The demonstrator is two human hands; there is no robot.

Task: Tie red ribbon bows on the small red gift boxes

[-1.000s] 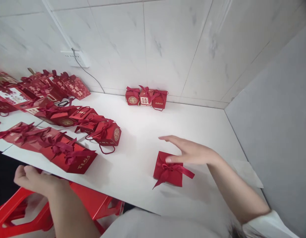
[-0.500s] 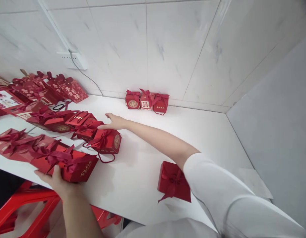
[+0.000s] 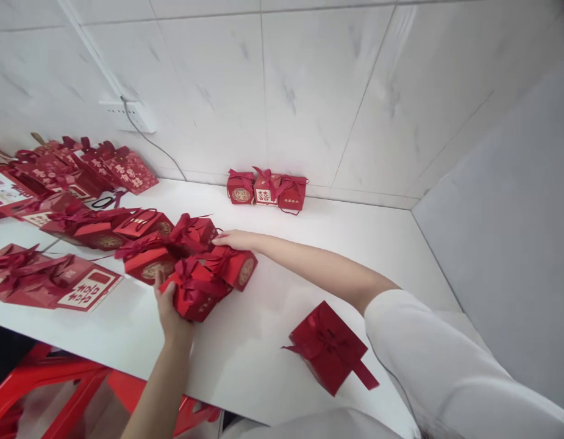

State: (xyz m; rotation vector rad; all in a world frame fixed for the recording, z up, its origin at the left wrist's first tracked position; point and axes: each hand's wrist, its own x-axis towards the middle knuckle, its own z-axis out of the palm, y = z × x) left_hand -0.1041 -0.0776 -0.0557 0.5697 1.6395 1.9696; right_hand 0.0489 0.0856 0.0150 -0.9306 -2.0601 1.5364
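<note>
Several red gift boxes tied with dark red ribbon bows stand bunched together on the white table. My left hand [image 3: 172, 311] grips the front gift box [image 3: 200, 296] from its near left side, thumb and fingers around its edge. On the far right of the bunch, my right hand [image 3: 233, 239] is curled against the back gift box [image 3: 194, 233]; its fingertips are partly hidden. Between my hands lies another gift box [image 3: 239, 267] with a round gold emblem on its end. To the left of the bunch is a gift box [image 3: 147, 263], also with a gold emblem.
Three small gift boxes [image 3: 266, 189] stand against the tiled wall. A lone gift box [image 3: 330, 347] sits near my right elbow. More boxes [image 3: 87, 283] line the left side, with flat red bags [image 3: 126, 171] and scissors [image 3: 103, 201] behind. Red stools [image 3: 48, 390] are below the table [image 3: 249, 366].
My left hand has moved right, bringing gift boxes from the front row against the others. My right hand has come down from above onto the bunch. The lone box now sits at a different angle.
</note>
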